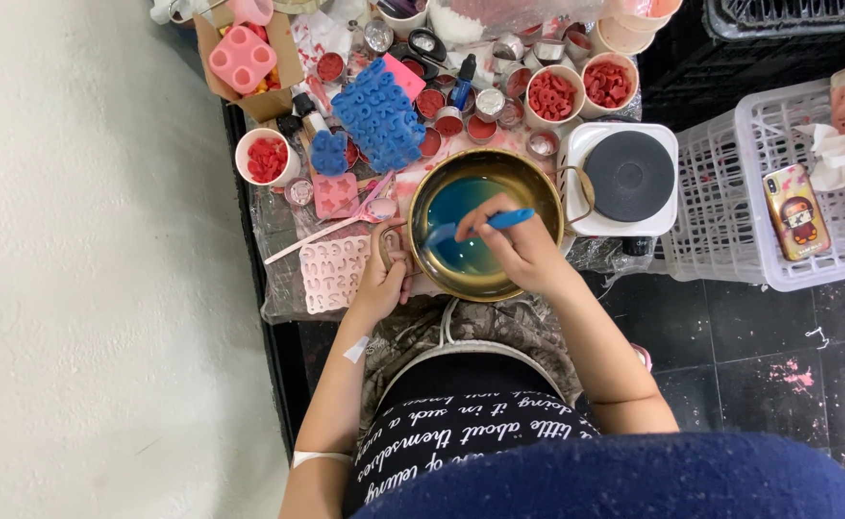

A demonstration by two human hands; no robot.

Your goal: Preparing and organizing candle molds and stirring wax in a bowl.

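Brass-coloured and round, the pot is seen at the near edge of the worktop, just above the person's lap, with blue liquid pooled inside it. The pot's looped side handle is clamped by the left hand, so the vessel is steadied. A blue spoon is gripped between the closed fingers of the right hand, its bowl dipped in the liquid. For stirring to be done well, the spoon is best kept low and within the rim, and the handle held firmly, since the pot sits close to the worktop's near edge. Little open room is left around it: a pink letter mould lies touching the left hand's side, a pink spoon just beyond it, and a small electric hotplate stands just beside the pot on the right. Further off, a blue mould, cups of red pieces and small metal tins are crowded together. A white basket with a phone stands well to the right.
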